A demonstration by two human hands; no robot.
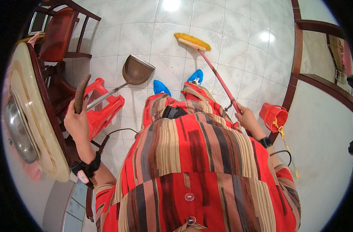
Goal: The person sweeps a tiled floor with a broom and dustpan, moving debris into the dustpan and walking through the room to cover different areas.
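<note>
My left hand (pixel 78 120) is closed around the upper end of a long-handled dustpan (pixel 138 69). A curved brown piece (pixel 81 92), which looks like the dustpan's grip, sticks up from the fist. The dustpan's brown pan rests on the tiles to the left of my feet, its pale lip facing away from me. In my right hand (pixel 247 118) is the red pole of a broom (pixel 218 76). The broom's yellow bristle head (pixel 192 41) is out in front of my feet, turned away from me. Whether the bristles touch the floor is hard to tell.
A red plastic stool (pixel 102 116) stands behind the dustpan's pole. To the left are a round-cornered table (pixel 46 121) with a metal dish cover (pixel 20 129) and a wooden chair (pixel 59 34). A red bucket (pixel 273 116) sits by the right wall. Blue shoe covers (pixel 161 87) are on my feet.
</note>
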